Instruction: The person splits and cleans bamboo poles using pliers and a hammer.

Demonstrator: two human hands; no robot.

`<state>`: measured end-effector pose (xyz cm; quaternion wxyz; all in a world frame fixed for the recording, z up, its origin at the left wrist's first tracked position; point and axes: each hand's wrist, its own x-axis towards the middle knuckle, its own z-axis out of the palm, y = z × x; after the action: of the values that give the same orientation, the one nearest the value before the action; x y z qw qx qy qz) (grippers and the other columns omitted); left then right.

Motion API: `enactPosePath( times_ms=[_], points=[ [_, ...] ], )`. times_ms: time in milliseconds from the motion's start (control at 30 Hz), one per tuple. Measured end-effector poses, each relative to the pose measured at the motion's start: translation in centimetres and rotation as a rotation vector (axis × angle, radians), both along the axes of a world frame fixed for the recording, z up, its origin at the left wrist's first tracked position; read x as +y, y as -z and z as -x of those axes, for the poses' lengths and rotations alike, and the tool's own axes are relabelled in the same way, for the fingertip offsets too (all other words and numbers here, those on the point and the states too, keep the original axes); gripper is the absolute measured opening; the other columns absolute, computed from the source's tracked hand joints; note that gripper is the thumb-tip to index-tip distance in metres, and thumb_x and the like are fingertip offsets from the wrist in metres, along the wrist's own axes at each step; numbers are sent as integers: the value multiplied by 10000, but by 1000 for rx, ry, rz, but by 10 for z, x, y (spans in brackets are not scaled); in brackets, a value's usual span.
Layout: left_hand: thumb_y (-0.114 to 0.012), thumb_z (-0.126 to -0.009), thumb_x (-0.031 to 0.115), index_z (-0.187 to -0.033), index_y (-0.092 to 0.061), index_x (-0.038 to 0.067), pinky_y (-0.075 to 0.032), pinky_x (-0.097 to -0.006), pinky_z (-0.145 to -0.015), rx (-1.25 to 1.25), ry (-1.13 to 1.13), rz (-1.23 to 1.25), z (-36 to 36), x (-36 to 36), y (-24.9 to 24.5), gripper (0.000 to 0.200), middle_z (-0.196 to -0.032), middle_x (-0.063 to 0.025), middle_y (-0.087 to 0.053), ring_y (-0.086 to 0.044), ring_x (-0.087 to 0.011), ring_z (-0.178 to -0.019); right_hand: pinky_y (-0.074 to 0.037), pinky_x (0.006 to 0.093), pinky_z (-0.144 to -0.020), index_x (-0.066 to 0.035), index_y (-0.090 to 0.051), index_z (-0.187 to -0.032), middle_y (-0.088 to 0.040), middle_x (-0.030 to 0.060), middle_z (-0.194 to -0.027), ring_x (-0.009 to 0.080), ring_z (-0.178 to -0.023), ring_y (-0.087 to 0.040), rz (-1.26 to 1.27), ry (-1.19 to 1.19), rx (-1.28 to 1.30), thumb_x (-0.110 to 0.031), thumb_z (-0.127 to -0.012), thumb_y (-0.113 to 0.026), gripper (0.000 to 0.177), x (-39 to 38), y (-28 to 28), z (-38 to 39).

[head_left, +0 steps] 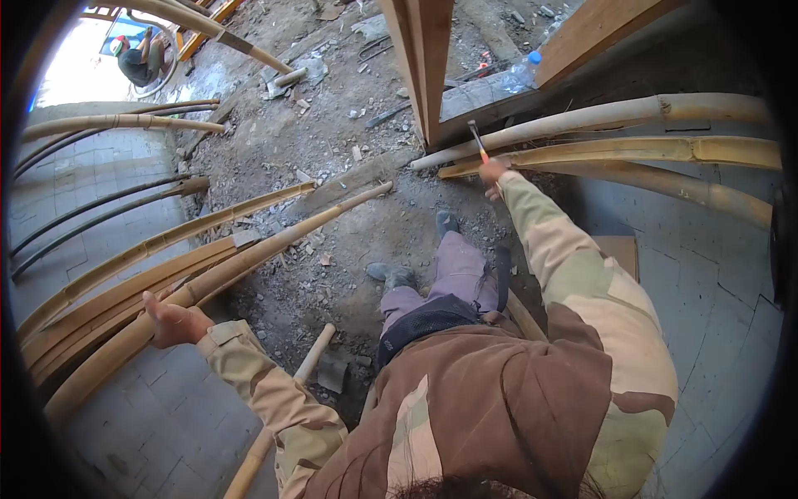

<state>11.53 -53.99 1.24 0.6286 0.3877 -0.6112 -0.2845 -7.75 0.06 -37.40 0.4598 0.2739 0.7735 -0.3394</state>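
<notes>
Dark pipes point(166, 192) lean on the far left, up beyond the left hand. Further up on that side, a person point(141, 62) crouches well apart from both hands. Split bamboo point(166, 241) and planks point(166, 277) lie just past the left hand point(176, 322), which is at the long bamboo pole point(274, 245). Its thumb sticks up, away from the fingers; I cannot tell whether the fingers grip the pole. A thinner pole point(316, 351) slants below and right of that hand, and boots point(391, 274) stand on the rubble ground between the two hands.

Above and left of the right hand, a wooden post point(424, 66) rises near the hammer point(476, 139). The right hand point(493, 176) is closed on the hammer's orange handle, metal head upward. A plastic bottle point(522, 75) sits beyond the hammer. To the right of this hand, a bamboo pole point(573, 125) and a split length point(607, 153) run toward the block wall point(698, 291).
</notes>
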Motion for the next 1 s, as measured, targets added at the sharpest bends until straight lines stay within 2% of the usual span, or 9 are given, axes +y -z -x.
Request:
enactPosePath(
  times_ms=[133, 233, 333, 367, 467, 700, 767, 933, 1000],
  points=[
    [-770, -787, 96, -949, -599, -46, -541, -356, -593, 136, -30, -114, -55, -14, -29, 275, -871, -149, -649, -614, -222, -655, -582, 611, -558, -83, -529, -905, -471, 89, -662, 253, -511, -498, 303, 192, -124, -93, -906, -562, 35, 14, 35, -88],
    [-683, -868, 110, -899, -568, 41, -507, -327, -629, 139, -32, -108, -111, -13, -61, 137, -769, -78, -621, -585, -175, -614, -350, 292, -379, -244, -453, -998, -410, -41, -555, 114, -421, -396, 851, 421, -128, -263, -1022, -615, 165, 5, 53, -144],
    [-668, -841, -19, -1025, -517, 50, -555, -303, -641, 347, 52, -77, -160, -13, -79, 248, -810, -56, -603, -627, -154, -605, -458, 375, -398, -134, -525, -1016, -457, 37, -579, 203, -432, -491, 704, 317, -173, -211, -1029, -571, 91, -21, 94, -150],
    [-679, -835, -45, -1029, -506, 55, -562, -289, -610, 457, 116, -69, -174, -9, -83, 279, -801, -48, -607, -629, -153, -600, -555, 560, -597, -128, -505, -1065, -561, 53, -725, 264, -517, -522, 597, 298, -272, -116, -994, -523, 74, -32, 98, -149],
    [-634, -843, -30, -1034, -477, 87, -566, -358, -660, 536, 145, -94, -209, -12, -89, 273, -761, -38, -567, -594, -165, -611, -494, 750, -916, 72, -527, -818, -618, 349, -925, 540, -969, -639, 645, 514, -559, -283, -1057, -457, 433, -77, 114, -147],
    [-662, -808, -58, -1009, -441, 64, -589, -345, -656, 543, 310, -76, -235, -10, -82, 323, -800, -67, -572, -635, -185, -640, -428, 731, -1040, 192, -534, -856, -567, 402, -1200, 615, -1133, -563, 699, 586, -472, -319, -1065, -420, 564, -160, 49, -167],
    [-667, -813, -54, -990, -424, 74, -589, -337, -659, 486, 312, -112, -230, 1, -72, 326, -787, -63, -561, -637, -191, -645, -437, 692, -1053, 165, -541, -895, -612, 371, -1110, 580, -1162, -565, 683, 565, -443, -314, -1058, -433, 517, -172, 40, -169],
    [-680, -833, -81, -1016, -447, 75, -585, -321, -717, 435, 348, -189, -223, 15, -20, 335, -840, -42, -581, -631, -133, -735, -597, 570, -838, -219, -598, -1411, -669, 206, -1219, 297, -1052, -658, 769, 329, -407, -730, -928, -519, 707, -146, 132, -164],
    [-693, -826, -75, -1018, -461, 71, -581, -312, -733, 506, 308, -234, -220, 17, -26, 334, -844, -37, -581, -629, -128, -747, -576, 553, -775, -196, -608, -1330, -665, 186, -1139, 294, -973, -648, 781, 337, -527, -719, -930, -529, 663, -162, 127, -160]
  ],
)
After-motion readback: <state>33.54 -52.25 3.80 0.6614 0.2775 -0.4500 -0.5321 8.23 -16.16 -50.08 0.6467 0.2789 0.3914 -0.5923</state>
